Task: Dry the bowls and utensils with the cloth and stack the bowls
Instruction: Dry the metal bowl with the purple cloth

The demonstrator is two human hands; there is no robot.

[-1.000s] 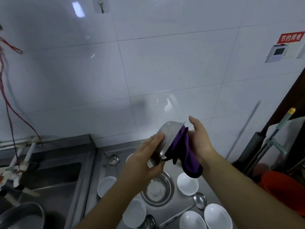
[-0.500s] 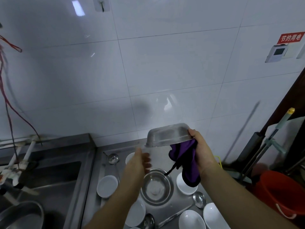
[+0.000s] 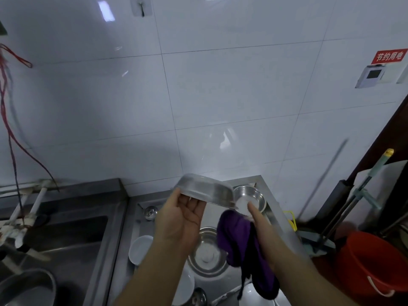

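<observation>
Holding: the left hand (image 3: pixel 180 219) is gripping an upturned steel bowl (image 3: pixel 207 193) by its near-left rim, palm facing up beneath it, above the worktop.
Bowl material: the steel bowl is showing a brushed, dull-shining metal wall, round with a flat base on top, and is tilting down toward the right.
Right hand: the right hand (image 3: pixel 259 226) is clutching a purple cloth (image 3: pixel 245 250), with a fingertip pointing up just beside the bowl's lower right rim; whether it is touching the rim cannot be told.
Cloth: soft and crumpled, it is hanging in a long fold down past the wrist, with a dark cord dangling from it.
Hands: they are sitting apart, left under the bowl, right lower and to the right of it.
Worktop: a stainless steel worktop (image 3: pixel 277 208) is carrying a second steel bowl (image 3: pixel 251 197) at the far right corner, a third steel bowl (image 3: pixel 206 255) below the hands, a white ceramic bowl (image 3: pixel 140 248) at the left, and a metal ladle (image 3: pixel 150 212) near the back.
Sink: a steel sink (image 3: pixel 66 235) is lying to the left, with a metal pot (image 3: pixel 26 288) at the lower left.
Room: glossy white wall tiles (image 3: pixel 220 85) are reflecting light; a red bucket (image 3: pixel 375 263) and a mop handle (image 3: pixel 366 184) are standing at the right.
</observation>
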